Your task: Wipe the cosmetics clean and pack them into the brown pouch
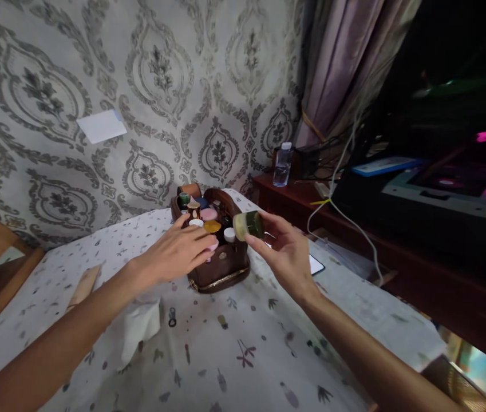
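Note:
A brown zip-up cosmetic bag stands on the patterned white cloth, its top open. Packed inside are several jars and bottles, among them a yellow-gold lid, a white cap, a pink round item and a dark bottle with gold trim. My left hand lies over the bag's left front, fingers stretched across its contents beside a small pink item; I cannot see it gripping anything. Between thumb and fingers, my right hand holds a dark green jar tilted sideways by the bag's right edge.
A crumpled white tissue and a flat beige piece lie on the cloth to the left. Behind my right hand is a phone-like device. A water bottle and a white cable are at the dark red desk.

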Demonstrator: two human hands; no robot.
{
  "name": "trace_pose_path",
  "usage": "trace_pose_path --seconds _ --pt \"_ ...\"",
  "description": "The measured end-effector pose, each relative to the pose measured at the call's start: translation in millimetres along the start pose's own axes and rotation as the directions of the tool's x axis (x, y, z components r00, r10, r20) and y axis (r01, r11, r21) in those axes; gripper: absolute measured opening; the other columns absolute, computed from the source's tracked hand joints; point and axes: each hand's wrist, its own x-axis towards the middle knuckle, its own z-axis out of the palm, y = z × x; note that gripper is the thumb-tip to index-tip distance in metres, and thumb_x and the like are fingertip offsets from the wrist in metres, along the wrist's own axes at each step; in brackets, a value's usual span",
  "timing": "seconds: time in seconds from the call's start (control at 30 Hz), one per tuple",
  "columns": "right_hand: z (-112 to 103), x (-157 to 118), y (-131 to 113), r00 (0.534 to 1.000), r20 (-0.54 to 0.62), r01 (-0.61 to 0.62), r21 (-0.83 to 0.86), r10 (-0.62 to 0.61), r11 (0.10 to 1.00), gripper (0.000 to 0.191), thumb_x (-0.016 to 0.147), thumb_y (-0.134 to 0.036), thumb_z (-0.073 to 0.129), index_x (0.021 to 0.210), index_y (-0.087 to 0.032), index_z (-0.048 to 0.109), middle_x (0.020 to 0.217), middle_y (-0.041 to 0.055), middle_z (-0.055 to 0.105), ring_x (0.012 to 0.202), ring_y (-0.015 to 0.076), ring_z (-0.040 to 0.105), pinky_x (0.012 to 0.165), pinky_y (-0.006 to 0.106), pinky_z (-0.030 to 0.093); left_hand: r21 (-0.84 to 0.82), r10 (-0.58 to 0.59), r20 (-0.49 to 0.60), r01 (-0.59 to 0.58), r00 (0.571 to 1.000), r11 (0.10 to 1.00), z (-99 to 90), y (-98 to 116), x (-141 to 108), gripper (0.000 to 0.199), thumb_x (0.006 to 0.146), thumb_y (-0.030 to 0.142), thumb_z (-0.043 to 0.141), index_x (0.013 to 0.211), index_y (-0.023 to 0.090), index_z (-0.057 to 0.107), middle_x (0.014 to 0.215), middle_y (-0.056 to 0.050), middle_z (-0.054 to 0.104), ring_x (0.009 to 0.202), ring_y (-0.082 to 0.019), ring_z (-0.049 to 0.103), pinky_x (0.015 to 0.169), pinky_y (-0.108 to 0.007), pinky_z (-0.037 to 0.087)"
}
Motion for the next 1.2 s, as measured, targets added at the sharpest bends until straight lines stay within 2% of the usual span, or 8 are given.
trace_pose_path --seconds 0.23,0.37,0.5,0.67,0.8,0.93,1.07,1.2 --pt "2.1 22.5 3.3 0.987 0.134 0.112 -0.169 -0.09 0.979 0.049 0.079 -0.042 0.076 0.121 -0.023 0.062 0.116 0.0083 0.069 0.101 0.0236 0.067 0.088 0.041 0.056 0.004 -0.062 -0.17 0.063 0.983 0.998 16.1 4.1 8.7 0.027 0.101 0.032 0.045 0.087 0.018 0.064 0.077 0.0 0.063 0.078 -0.016 0.06 0.103 -0.045 0.038" --pt "5.5 36.0 3.4 0.953 0.246 0.24 -0.26 -0.176 0.935 0.047 0.081 -0.039 0.074 0.124 -0.023 0.06 0.118 0.0091 0.069 0.103 0.0248 0.067 0.09 0.041 0.056 0.005 -0.117 -0.233 0.122 0.965 0.993 23.6 9.5 10.5 0.025 0.1 0.025 0.045 0.09 0.018 0.066 0.076 0.0 0.064 0.076 -0.016 0.06 0.105 -0.049 0.037" --pt "9.5 47.7 2.0 0.894 0.391 0.355 -0.327 -0.217 0.876 0.043 0.083 -0.037 0.072 0.122 -0.023 0.061 0.117 0.0082 0.07 0.105 0.0261 0.067 0.092 0.041 0.055 0.002 -0.096 -0.266 0.1 0.959 0.995 26.2 9.6 4.5 0.027 0.1 0.02 0.042 0.105 0.019 0.069 0.085 -0.003 0.066 0.084 -0.018 0.06 0.109 -0.052 0.035" --pt "12.8 56.4 -0.8 0.816 0.537 0.453 -0.371 -0.211 0.811 0.039 0.086 -0.033 0.068 0.124 -0.024 0.061 0.123 0.0083 0.069 0.112 0.0283 0.065 0.092 0.042 0.054 -0.088 -0.095 -0.195 0.079 0.976 0.993 22.6 6.5 -1.8 0.027 0.099 0.018 0.043 0.105 0.023 0.069 0.087 -0.003 0.06 0.083 -0.017 0.055 0.113 -0.056 0.031" --pt "12.0 60.1 -5.1 0.756 0.639 0.496 -0.417 -0.142 0.762 0.042 0.085 -0.025 0.067 0.126 -0.023 0.058 0.114 0.0081 0.071 0.099 0.0249 0.067 0.083 0.037 0.053 -0.068 -0.065 -0.207 0.052 0.976 0.996 22.4 5.0 -5.7 0.028 0.097 0.016 0.044 0.106 0.024 0.07 0.087 -0.004 0.057 0.084 -0.018 0.054 0.112 -0.062 0.031" --pt "10.3 64.9 -7.3 0.696 0.709 0.551 -0.428 -0.111 0.716 0.04 0.087 -0.026 0.066 0.126 -0.023 0.056 0.103 0.0062 0.072 0.089 0.0225 0.065 0.078 0.035 0.05 -0.051 -0.057 -0.214 0.047 0.975 0.998 25.2 3.8 -9.1 0.028 0.095 0.013 0.044 0.103 0.023 0.07 0.089 -0.005 0.058 0.084 -0.018 0.054 0.112 -0.062 0.031" --pt "9.9 73.0 -7.3 0.657 0.75 0.575 -0.426 -0.083 0.699 0.037 0.088 -0.031 0.066 0.124 -0.024 0.058 0.101 0.0053 0.07 0.091 0.0232 0.064 0.081 0.036 0.048 -0.044 -0.051 -0.207 0.043 0.977 0.998 26.6 2.4 -10.0 0.03 0.094 0.011 0.044 0.103 0.023 0.07 0.091 -0.005 0.058 0.085 -0.019 0.054 0.113 -0.062 0.031" --pt "14.2 84.1 -11.1 0.568 0.823 0.605 -0.398 -0.023 0.69 0.036 0.086 -0.032 0.068 0.12 -0.024 0.061 0.096 0.0043 0.069 0.089 0.0226 0.064 0.082 0.035 0.046 -0.032 -0.03 -0.227 0.023 0.973 0.999 26.8 0.8 -9.6 0.03 0.093 0.011 0.044 0.102 0.023 0.07 0.089 -0.005 0.057 0.084 -0.018 0.054 0.112 -0.062 0.031"
